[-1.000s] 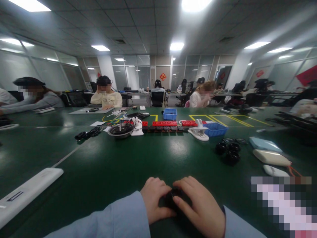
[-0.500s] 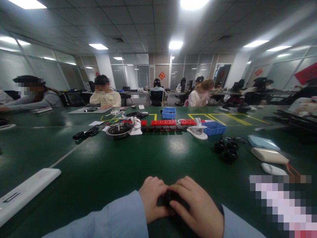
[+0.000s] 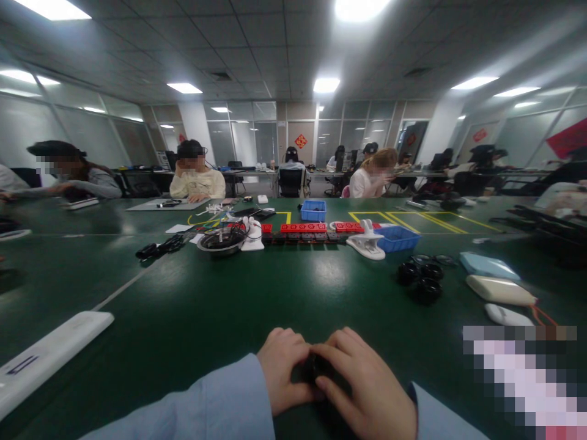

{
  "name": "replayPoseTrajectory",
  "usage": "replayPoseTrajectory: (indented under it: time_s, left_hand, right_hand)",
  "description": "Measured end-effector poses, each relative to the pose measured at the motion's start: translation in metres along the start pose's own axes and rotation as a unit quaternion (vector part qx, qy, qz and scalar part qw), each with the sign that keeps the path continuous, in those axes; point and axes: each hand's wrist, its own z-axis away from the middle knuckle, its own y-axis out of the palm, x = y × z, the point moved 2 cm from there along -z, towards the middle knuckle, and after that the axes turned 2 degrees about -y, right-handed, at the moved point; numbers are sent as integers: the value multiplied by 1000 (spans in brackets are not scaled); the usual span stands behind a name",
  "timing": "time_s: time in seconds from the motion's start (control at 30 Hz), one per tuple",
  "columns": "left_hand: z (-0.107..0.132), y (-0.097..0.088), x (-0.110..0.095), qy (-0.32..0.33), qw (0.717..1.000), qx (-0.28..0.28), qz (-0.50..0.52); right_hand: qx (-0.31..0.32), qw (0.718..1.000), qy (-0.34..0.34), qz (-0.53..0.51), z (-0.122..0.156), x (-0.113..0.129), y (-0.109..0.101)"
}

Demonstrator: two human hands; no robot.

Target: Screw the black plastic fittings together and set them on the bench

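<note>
Close to the front edge of the view, my left hand (image 3: 285, 370) and my right hand (image 3: 364, 382) come together around a small black object (image 3: 313, 368). Fingers of both hands are curled against it from either side, thumbs toward me. Most of it is covered, so its exact kind cannot be made out. Off to the right on the green table (image 3: 220, 324) stand several shiny black cup-like round pieces (image 3: 426, 288), with clear round lens-like discs (image 3: 431, 260) behind them.
A long white case (image 3: 50, 360) lies at left. Across the middle are a metal bowl (image 3: 221, 241), red blocks (image 3: 303, 227), a white clip stand (image 3: 368, 241) and a blue bin (image 3: 398, 238). At right lie a cream pouch (image 3: 499, 289) and a white mouse (image 3: 508, 314). People sit beyond.
My hands stay nearly in place around the black object, with only a slight shift. Across the table, a person at left has raised a hand to the head.
</note>
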Motion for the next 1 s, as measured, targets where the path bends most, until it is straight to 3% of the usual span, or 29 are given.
replayPoseTrajectory:
  time_s: [0.33, 1.0]
  left_hand:
    - [-1, -2, -3, -9, 1000, 2, 3]
    - [0, -3, -2, 1, 1000, 1, 12]
  right_hand:
    - [11, 999, -32, -8, 1, 0, 1]
    - [26, 999, -29, -5, 1, 0, 1]
